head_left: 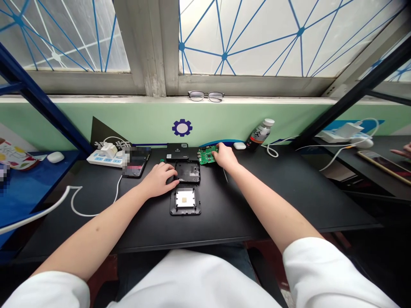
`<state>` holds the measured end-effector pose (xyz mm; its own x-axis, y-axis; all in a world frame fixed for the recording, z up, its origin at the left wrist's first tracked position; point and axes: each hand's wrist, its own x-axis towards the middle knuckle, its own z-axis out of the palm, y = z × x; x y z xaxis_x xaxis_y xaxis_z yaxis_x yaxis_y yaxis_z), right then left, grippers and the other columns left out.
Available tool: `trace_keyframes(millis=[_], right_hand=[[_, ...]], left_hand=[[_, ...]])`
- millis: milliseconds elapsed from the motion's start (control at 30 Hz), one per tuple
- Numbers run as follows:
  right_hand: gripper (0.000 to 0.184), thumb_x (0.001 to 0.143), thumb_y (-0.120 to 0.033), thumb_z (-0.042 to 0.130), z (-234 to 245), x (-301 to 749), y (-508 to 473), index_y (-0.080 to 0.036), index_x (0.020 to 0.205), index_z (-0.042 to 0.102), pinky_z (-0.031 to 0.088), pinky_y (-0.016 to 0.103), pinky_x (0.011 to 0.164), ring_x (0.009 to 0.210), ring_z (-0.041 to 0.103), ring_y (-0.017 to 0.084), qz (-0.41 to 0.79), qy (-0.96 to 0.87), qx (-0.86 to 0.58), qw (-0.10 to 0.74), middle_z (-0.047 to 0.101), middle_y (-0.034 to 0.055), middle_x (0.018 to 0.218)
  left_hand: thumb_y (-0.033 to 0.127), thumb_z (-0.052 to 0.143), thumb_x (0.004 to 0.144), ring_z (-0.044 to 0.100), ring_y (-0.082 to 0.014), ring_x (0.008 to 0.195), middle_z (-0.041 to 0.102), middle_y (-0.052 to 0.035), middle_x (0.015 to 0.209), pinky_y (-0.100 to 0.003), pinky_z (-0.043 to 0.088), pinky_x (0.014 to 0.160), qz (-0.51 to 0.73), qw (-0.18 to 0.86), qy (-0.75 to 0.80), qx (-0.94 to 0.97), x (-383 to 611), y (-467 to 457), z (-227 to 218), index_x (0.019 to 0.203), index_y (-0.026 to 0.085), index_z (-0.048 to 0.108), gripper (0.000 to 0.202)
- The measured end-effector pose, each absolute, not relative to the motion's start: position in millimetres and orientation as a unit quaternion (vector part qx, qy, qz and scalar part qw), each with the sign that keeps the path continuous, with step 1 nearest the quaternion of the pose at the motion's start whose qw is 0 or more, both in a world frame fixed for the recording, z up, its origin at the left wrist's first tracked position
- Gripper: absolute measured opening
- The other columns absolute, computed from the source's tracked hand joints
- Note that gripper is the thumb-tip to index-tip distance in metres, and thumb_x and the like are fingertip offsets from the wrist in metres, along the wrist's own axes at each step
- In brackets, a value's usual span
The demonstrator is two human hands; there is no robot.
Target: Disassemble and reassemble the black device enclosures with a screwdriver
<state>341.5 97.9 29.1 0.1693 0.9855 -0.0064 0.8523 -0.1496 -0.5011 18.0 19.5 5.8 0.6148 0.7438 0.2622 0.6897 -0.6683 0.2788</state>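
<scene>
My right hand [226,157] pinches the right end of a green circuit board [206,155], near the back of the black desk. My left hand [159,179] is closed at the left edge of an open black plastic case shell [187,172], thumb and fingertips against its rim. Nearer to me lies a black cover [185,212] with a silver metal plate [189,198] and a small tan square pad on it. Behind the shell sits a flat black box [177,151] with a white label. A thin metal rod [225,175] shows just below my right hand; its other end is hidden.
Left of my hands are a smartphone [138,162] and a white power strip [104,159] with cables. At the back right stand a white earbud case [239,146] and a leaning bottle [260,134]. Glasses [206,96] rest on the sill. Another person's hand [403,150] shows far right.
</scene>
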Motion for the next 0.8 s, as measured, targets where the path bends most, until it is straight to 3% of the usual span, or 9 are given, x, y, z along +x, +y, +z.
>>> trace_keyframes(millis=[267,400,533,633,733,800], right_hand=[[0.032,0.107,-0.035,0.055,29.9,315.2,105.8,-0.012,0.128,0.063,0.056,0.048,0.097,0.118,0.074,0.04,0.105,-0.662,-0.737,0.089,0.073,0.03,0.125],[0.03,0.108,-0.033,0.051,28.7,308.3,99.2,-0.014,0.126,0.064,0.057,0.049,0.095,0.117,0.074,0.04,0.078,-0.679,-0.726,0.069,0.073,0.0266,0.124],[0.036,0.11,-0.034,0.044,29.8,306.5,84.6,-0.013,0.132,0.063,0.058,0.047,0.092,0.114,0.074,0.037,0.045,-0.698,-0.71,0.08,0.065,0.0261,0.135],[0.035,0.109,-0.042,0.051,28.4,308.5,73.3,-0.02,0.13,0.067,0.057,0.04,0.098,0.117,0.071,0.031,0.058,-0.779,-0.618,0.09,0.066,0.0173,0.133],[0.039,0.101,-0.042,0.068,22.9,314.6,64.9,-0.022,0.134,0.069,0.055,0.043,0.106,0.121,0.066,0.031,0.088,-0.873,-0.47,0.096,0.067,0.0143,0.128],[0.046,0.097,-0.04,0.074,19.5,321.2,61.7,-0.021,0.138,0.067,0.055,0.047,0.107,0.122,0.065,0.033,0.099,-0.879,-0.455,0.108,0.066,0.0151,0.129]], left_hand=[[0.047,0.058,0.102,0.064,-0.0323,0.114,0.072,-0.0119,0.12,-0.05,0.052,0.099,0.179,0.068,0.392,0.9,16.3,20.5,4.0,0.111,0.025,0.075,0.029],[0.047,0.057,0.103,0.063,-0.0325,0.12,0.071,-0.0125,0.125,-0.051,0.049,0.104,0.166,0.075,0.386,0.904,16.4,18.2,5.1,0.117,0.024,0.074,0.031],[0.047,0.055,0.105,0.058,-0.0341,0.13,0.069,-0.0128,0.143,-0.054,0.044,0.108,0.142,0.097,0.37,0.913,19.3,12.9,10.6,0.134,0.026,0.07,0.039],[0.049,0.058,0.103,0.056,-0.0349,0.132,0.064,-0.0128,0.151,-0.054,0.04,0.111,0.124,0.118,0.36,0.917,22.1,9.3,15.7,0.146,0.025,0.061,0.049],[0.051,0.062,0.1,0.059,-0.0341,0.124,0.07,-0.0125,0.134,-0.051,0.04,0.107,0.117,0.112,0.373,0.914,24.9,5.5,21.3,0.136,0.022,0.062,0.047],[0.055,0.066,0.097,0.061,-0.0324,0.115,0.07,-0.0107,0.12,-0.048,0.042,0.102,0.113,0.102,0.373,0.915,27.8,1.3,25.3,0.121,0.021,0.064,0.041]])
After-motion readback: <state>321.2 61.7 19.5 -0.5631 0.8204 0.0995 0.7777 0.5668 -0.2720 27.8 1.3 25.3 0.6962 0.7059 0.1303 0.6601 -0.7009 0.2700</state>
